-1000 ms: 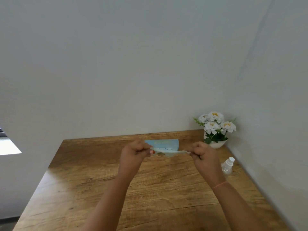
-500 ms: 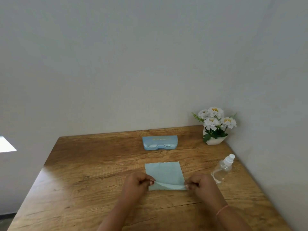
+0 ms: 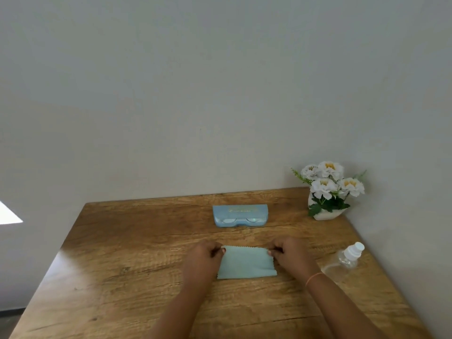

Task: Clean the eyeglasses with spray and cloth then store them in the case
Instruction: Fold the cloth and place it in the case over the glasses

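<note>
Laying out or folding the cloth, flat on the tabletop at near centre. Pinched at both far corners by left grip and right grip, fingers curled. Next, probably: letting go and reaching far to the shut case, with the spray bottle lying at right.

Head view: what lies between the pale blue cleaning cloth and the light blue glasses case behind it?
Nothing: the head view shows only bare brown wooden table between the pale blue cleaning cloth and the light blue glasses case.
</note>
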